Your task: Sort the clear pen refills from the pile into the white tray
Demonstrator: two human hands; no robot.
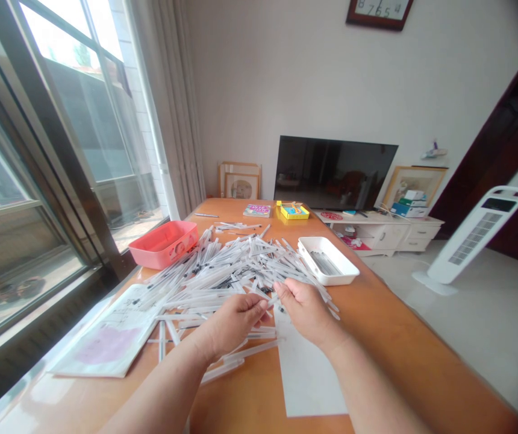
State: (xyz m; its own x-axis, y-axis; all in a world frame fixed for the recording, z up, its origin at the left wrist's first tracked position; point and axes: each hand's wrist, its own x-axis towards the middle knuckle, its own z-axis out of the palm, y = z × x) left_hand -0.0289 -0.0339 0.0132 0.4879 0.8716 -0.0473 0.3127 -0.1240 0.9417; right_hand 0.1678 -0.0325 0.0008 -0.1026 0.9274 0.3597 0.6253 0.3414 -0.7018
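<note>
My left hand (244, 316) and my right hand (303, 306) meet over the near side of a big pile of pens (223, 271). Their fingers are closed in a pinch on a translucent pen (273, 299), mostly hidden by the fingers. The pile is made of clear and frosted white pen parts, some with black ends. Under my right hand lies a sheet of white paper (306, 374). To the right of the pile a white tray (352, 274) holds several thin, clear pen parts.
A red plastic basket (150, 256) stands left of the pile, with an open booklet (105, 343) nearer to me. Farther back on the wooden table (390, 337) are a pen (207, 215), a colourful book (256, 210) and a yellow box (295, 213). Windows line the left side.
</note>
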